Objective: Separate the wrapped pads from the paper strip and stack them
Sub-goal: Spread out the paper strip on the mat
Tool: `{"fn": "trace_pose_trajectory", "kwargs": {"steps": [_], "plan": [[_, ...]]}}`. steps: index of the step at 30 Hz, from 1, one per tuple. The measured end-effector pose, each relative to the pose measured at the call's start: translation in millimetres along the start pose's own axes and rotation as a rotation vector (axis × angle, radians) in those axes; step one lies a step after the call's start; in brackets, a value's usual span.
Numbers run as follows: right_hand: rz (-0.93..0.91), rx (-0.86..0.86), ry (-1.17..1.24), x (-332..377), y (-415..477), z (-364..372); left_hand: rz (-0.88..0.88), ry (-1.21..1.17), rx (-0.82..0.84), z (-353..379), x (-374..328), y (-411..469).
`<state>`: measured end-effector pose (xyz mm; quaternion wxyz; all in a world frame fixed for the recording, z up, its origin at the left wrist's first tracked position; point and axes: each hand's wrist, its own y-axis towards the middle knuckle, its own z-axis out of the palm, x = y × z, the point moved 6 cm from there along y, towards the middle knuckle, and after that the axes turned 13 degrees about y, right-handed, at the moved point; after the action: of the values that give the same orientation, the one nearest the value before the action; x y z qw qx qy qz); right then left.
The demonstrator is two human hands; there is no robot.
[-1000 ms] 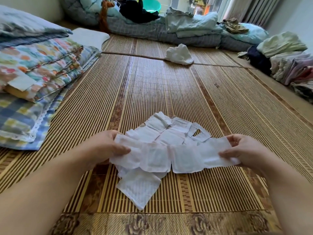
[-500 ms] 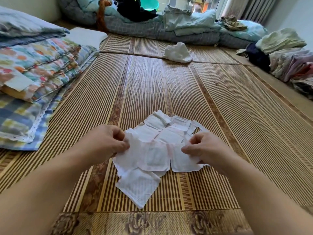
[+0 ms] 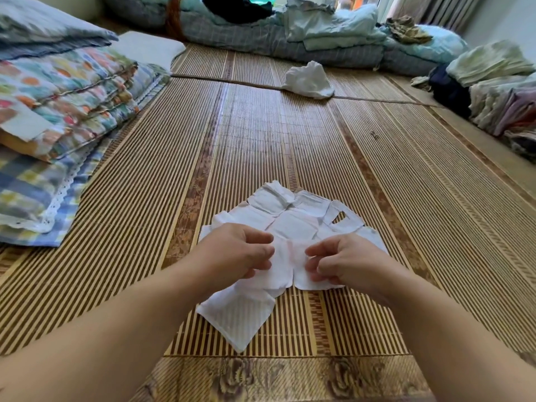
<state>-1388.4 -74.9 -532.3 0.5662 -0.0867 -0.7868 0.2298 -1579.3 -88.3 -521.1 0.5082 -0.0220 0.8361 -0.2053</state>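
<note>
A strip of white wrapped pads (image 3: pixel 285 268) is held just above the bamboo mat. My left hand (image 3: pixel 235 252) pinches it on the left and my right hand (image 3: pixel 345 264) pinches it on the right, thumbs close together on either side of a seam between two pads. More white pads (image 3: pixel 293 216) lie in a loose heap on the mat just beyond the hands. One single pad (image 3: pixel 236 320) lies flat and turned diagonally below my left hand, partly under the held strip.
The bamboo mat (image 3: pixel 261 134) stretches ahead. Folded patterned quilts (image 3: pixel 58 105) are stacked at the left. A crumpled white cloth (image 3: pixel 309 81) lies farther up the mat. Folded bedding (image 3: pixel 333 39) lines the back and folded clothes (image 3: pixel 499 91) the right edge.
Both hands slid inward along the strip, from its outer ends to the middle seam. The right part of the strip now lies folded under my right hand.
</note>
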Motion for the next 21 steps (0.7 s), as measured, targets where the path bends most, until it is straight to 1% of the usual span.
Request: {"fn": "trace_pose_trajectory", "kwargs": {"steps": [3, 4, 5, 6, 8, 9, 10, 11, 13, 16, 21], "plan": [[-0.001, 0.013, 0.002, -1.3, -1.6, 0.9, -0.018, -0.029, 0.032, 2.2, -0.2, 1.8], [-0.004, 0.017, -0.006, -0.8, -2.9, 0.1, 0.001, -0.003, 0.024, -0.3, -0.8, 2.1], [-0.013, 0.012, -0.017, 0.9, -4.8, -2.3, 0.035, 0.084, -0.013, -5.9, -0.6, 2.3], [-0.032, -0.013, -0.026, 3.7, -6.2, -7.0, 0.070, 0.239, -0.082, -14.3, 0.0, 2.8], [-0.091, -0.143, -0.095, 10.1, -9.8, -25.9, 0.090, 0.667, -0.262, -30.9, 2.4, 2.3], [-0.120, -0.229, -0.176, 12.5, -11.5, -36.8, 0.072, 0.828, -0.328, -36.3, 5.2, 1.6], [-0.133, -0.299, -0.271, 12.9, -12.5, -45.6, 0.043, 0.913, -0.348, -38.5, 8.6, 1.5], [-0.121, -0.341, -0.354, 10.8, -12.7, -50.3, 0.018, 0.939, -0.334, -37.8, 11.9, 1.2], [-0.049, -0.337, -0.435, 2.0, -10.3, -48.0, 0.007, 0.929, -0.289, -31.7, 14.9, 1.8], [-0.020, -0.290, -0.456, -7.4, -2.9, -35.6, 0.013, 0.875, -0.265, -26.1, 15.3, 3.3], [-0.015, -0.311, -0.540, -7.1, 0.2, -35.6, -0.032, 0.758, -0.216, -26.9, 23.5, 7.1]]}}
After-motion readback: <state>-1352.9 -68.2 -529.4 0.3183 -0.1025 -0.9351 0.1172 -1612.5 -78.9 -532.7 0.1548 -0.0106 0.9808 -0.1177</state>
